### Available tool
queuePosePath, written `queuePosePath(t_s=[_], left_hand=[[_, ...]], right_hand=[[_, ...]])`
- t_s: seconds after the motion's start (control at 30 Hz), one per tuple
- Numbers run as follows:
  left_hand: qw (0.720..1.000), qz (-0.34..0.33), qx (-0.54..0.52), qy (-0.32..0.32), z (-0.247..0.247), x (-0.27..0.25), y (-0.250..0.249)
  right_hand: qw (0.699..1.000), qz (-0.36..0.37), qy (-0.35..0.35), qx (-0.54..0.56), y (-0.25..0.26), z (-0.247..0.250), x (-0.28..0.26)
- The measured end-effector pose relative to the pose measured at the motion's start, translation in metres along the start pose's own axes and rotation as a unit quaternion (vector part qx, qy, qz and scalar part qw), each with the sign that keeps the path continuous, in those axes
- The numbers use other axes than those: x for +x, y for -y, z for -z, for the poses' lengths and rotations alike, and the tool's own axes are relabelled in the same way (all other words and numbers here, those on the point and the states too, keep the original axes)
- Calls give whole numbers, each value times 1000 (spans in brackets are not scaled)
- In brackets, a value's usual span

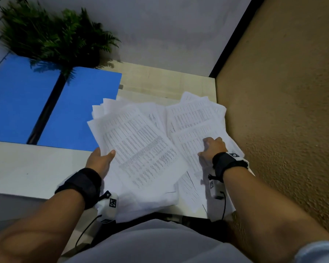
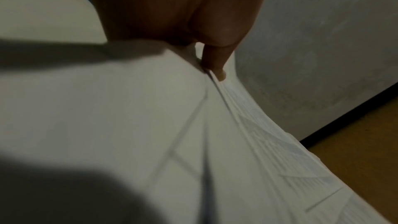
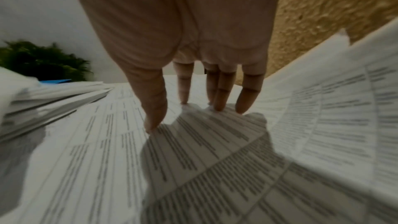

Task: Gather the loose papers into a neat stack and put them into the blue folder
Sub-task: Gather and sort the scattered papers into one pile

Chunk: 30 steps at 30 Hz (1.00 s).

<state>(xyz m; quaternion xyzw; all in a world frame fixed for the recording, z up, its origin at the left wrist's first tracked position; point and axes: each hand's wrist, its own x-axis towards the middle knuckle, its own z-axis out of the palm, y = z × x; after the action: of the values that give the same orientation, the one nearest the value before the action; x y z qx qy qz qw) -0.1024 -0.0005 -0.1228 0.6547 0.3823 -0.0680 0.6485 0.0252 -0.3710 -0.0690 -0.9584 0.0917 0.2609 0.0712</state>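
Note:
Loose printed papers [image 1: 141, 145] lie fanned in an untidy pile on the pale table [image 1: 160, 80]. My left hand [image 1: 101, 158] grips the left edge of a bundle, with the thumb [image 2: 215, 67] on top and the fingers hidden under the sheets [image 2: 150, 125]. My right hand [image 1: 211, 147] rests on the right-hand sheets. Its straight fingertips [image 3: 219, 106] press down on the printed paper [image 3: 193, 159]. The blue folder [image 1: 80, 111] lies open and flat to the left of the pile, with its black spine [image 1: 46, 111] running down the middle.
A green fern-like plant [image 1: 51, 35] stands behind the folder and overhangs it. A rough tan wall [image 1: 283, 111] runs close along the table's right edge. The papers reach the near table edge, just above my lap.

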Motion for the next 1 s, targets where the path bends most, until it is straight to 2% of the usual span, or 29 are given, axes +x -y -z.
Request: queuePosePath(t_s=[0.07,0.13,0.2,0.27,0.33,0.43,0.5,0.6,0.7,0.77,0.87,0.93,1.0], left_hand=[[1000,2,-5,13,3,2,2],[999,2,-4,40,5,13,13],[998,4,15,57,8,30,31],[998,7,28,60,3,17,17],[995,6,76,57,-4,-1,-3],[988,-1,146,45,-9,-4,-14],[985,-7,166,37,-8,0,-13],[986,-20,166,13,-6,0,-10],[988,-37,147,6,-9,-1,-8],[991,-38,117,49,-6,0,-6],[985,-18,125,115,7,28,16],[980,-6,155,125,13,43,26],[976,-9,180,123,15,47,27]], right_hand=[[999,7,-38,-17,1,3,4],[996,-22,-83,-19,-1,5,10],[996,-65,-56,30,-6,5,17],[993,-88,-5,81,-14,3,24],[991,-114,15,62,-19,5,25],[990,-140,-1,-3,-19,9,25],[992,-125,-21,3,-15,9,28],[995,-91,-10,33,-10,9,30],[993,-98,-21,61,-14,12,31],[992,-111,-39,49,-18,15,32],[993,-118,-17,11,-18,18,34],[994,-107,7,33,-13,16,36],[991,-87,2,100,-10,14,38]])
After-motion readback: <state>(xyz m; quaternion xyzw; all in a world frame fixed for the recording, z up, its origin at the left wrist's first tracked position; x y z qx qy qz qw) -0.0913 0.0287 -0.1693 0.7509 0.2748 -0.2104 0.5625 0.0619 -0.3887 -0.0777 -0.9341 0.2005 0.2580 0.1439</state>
